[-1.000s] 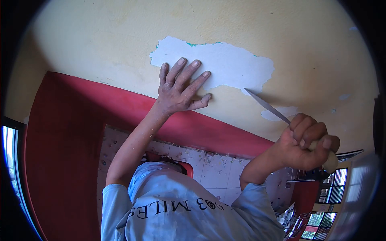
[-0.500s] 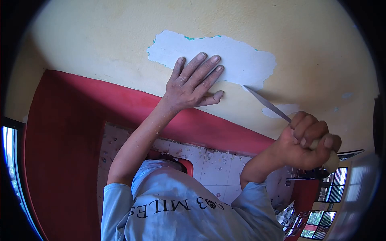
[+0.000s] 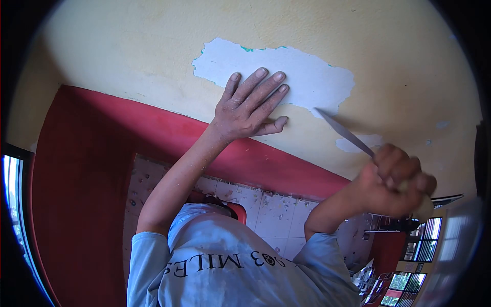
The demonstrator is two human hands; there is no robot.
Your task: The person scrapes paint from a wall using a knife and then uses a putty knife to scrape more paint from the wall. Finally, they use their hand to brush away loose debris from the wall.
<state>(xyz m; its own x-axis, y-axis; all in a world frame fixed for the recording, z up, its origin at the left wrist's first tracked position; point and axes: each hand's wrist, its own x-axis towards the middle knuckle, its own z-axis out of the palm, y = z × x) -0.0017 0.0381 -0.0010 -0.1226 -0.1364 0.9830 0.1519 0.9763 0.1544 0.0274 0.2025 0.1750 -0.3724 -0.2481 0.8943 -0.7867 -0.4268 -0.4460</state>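
Note:
My left hand (image 3: 248,110) lies flat on the cream painted wall (image 3: 138,56), fingers spread and dusty. Its fingertips rest over a large white patch (image 3: 307,74) where the paint is off, with thin green traces along the upper rim. To the right, my right hand (image 3: 396,181) is wrapped round the pale handle of a scraper, slightly blurred. The scraper's thin blade (image 3: 348,134) points up and left, its tip at the patch's lower right edge. Beneath the blade is a smaller white patch (image 3: 352,145).
A red band (image 3: 169,130) runs along the lower wall. Pale floor tiles (image 3: 271,215) below are strewn with paint flakes. Part of a red object (image 3: 237,212) shows by my shirt. Windows (image 3: 422,240) and a metal rack (image 3: 378,286) stand at right; another window (image 3: 13,194) is at far left.
My right hand and the scraper have shifted slightly, with more motion blur. Tiny flecks now show in the air below my left hand. The view has moved a little; my left hand stays on the wall.

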